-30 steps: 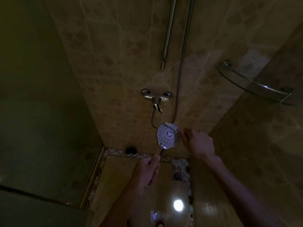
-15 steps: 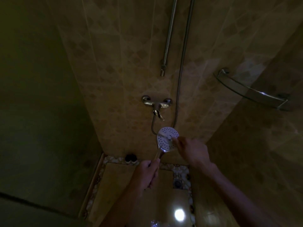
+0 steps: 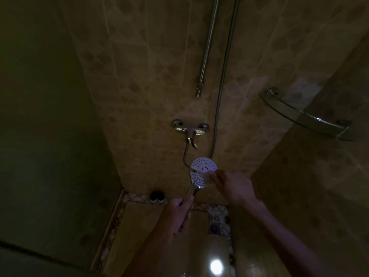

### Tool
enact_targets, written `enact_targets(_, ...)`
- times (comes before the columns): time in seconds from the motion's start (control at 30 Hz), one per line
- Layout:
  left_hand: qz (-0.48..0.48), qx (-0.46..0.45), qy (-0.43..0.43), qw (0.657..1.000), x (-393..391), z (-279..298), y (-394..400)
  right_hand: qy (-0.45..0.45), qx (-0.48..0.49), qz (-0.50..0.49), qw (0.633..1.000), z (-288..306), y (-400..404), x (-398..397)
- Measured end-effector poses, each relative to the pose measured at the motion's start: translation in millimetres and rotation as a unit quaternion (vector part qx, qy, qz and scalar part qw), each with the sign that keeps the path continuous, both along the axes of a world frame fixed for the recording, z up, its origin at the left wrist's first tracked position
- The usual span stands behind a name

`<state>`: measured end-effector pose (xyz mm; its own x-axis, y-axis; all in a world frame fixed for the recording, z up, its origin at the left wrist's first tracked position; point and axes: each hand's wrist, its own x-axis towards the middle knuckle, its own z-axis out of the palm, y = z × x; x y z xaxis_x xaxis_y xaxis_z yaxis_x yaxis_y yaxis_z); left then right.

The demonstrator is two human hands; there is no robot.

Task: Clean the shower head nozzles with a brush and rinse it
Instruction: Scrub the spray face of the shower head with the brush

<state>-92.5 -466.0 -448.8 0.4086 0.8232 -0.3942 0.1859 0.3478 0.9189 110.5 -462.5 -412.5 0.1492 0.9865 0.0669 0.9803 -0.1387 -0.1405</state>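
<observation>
On the left we see a dim plain wall (image 3: 46, 120), then the tiled wall (image 3: 151, 62) with the tap (image 3: 190, 129) and hose (image 3: 225, 76).

Our left hand (image 3: 180, 213) comes first among the task's things. Its fingers are curled tight round the handle (image 3: 192, 191) of the shower head (image 3: 203, 170), gripping it low down. The handle's long axis runs up and slightly to the right from that fist, so the round face sits above and just right of the left hand, turned towards us with its nozzles showing.

Across the lower part of that face lies a pale streak, which we take to be the brush (image 3: 201, 173); it is blurred, and we cannot make out its bristles. It runs roughly sideways over the face, crossing the handle's axis.

To the right, our right hand (image 3: 232, 187) sits at the face's right edge, fingertips (image 3: 217, 173) touching or just beside the rim. The fingers look bunched together as if pinching the brush's end, though the blur keeps us from being sure of the grip. This hand is the nearer one to the nozzles; the face lies to the left of its fingers, so we judge that any scrubbing stroke would travel leftward across the face while the left hand steadies the handle.

Furthest right, a glass shelf (image 3: 305, 116) is fixed in the corner. No water is visible coming from the head.
</observation>
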Motion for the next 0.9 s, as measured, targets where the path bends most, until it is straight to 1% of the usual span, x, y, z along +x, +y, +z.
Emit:
enact_targets(0.1, -0.005, 0.011, 0.005, 1.000, 2.0, -0.8, -1.9, -0.006, 0.013, -0.069, 0.998, 12.6, 11.2, 17.8)
enact_targets(0.13, -0.005, 0.012, 0.004, 1.000, 2.3, -1.1, -2.6, -0.010, 0.017, -0.075, 0.997, 13.4, 11.7, 20.2)
enact_targets(0.23, -0.001, 0.008, 0.000, 1.000, 2.3, -2.6, -3.8, -0.002, 0.003, -0.040, 0.999, 3.5, -0.3, 8.5)
enact_targets(0.33, 0.004, 0.004, -0.007, 1.000, 1.0, -3.9, -4.6, -0.020, -0.009, 0.014, 1.000, -7.7, -13.6, -2.3)
enact_targets(0.37, 0.002, 0.006, -0.006, 1.000, 1.1, -3.8, -4.8, -0.022, -0.007, 0.013, 1.000, -6.0, -12.2, 0.5)
enact_targets(0.47, -0.008, 0.012, 0.006, 1.000, 2.7, -3.3, -4.6, -0.017, -0.014, -0.058, 0.998, 7.5, -1.8, 22.7)
enact_targets(0.53, -0.014, 0.011, 0.010, 1.000, 4.1, -2.2, -5.0, -0.001, 0.003, -0.080, 0.997, 9.2, 0.8, 31.3)
enact_targets(0.6, -0.019, 0.010, 0.010, 1.000, 4.6, -2.2, -5.3, 0.000, 0.011, -0.057, 0.998, 0.8, -4.2, 23.3)
enact_targets(0.7, -0.021, 0.004, 0.017, 1.000, 4.4, -2.2, -5.4, -0.030, 0.019, 0.004, 0.999, -15.6, -15.0, 9.6)
enact_targets(0.73, -0.021, 0.002, 0.017, 1.000, 4.5, -1.3, -5.4, -0.035, 0.024, 0.000, 0.999, -13.8, -13.4, 12.2)
enact_targets(0.83, -0.019, -0.001, 0.010, 1.000, 7.1, 3.1, -5.1, -0.020, 0.017, -0.074, 0.997, 0.4, -2.4, 29.9)
enact_targets(0.9, -0.021, 0.001, 0.009, 1.000, 9.9, 5.6, -4.8, -0.007, 0.025, -0.087, 0.996, 1.6, -0.1, 31.6)
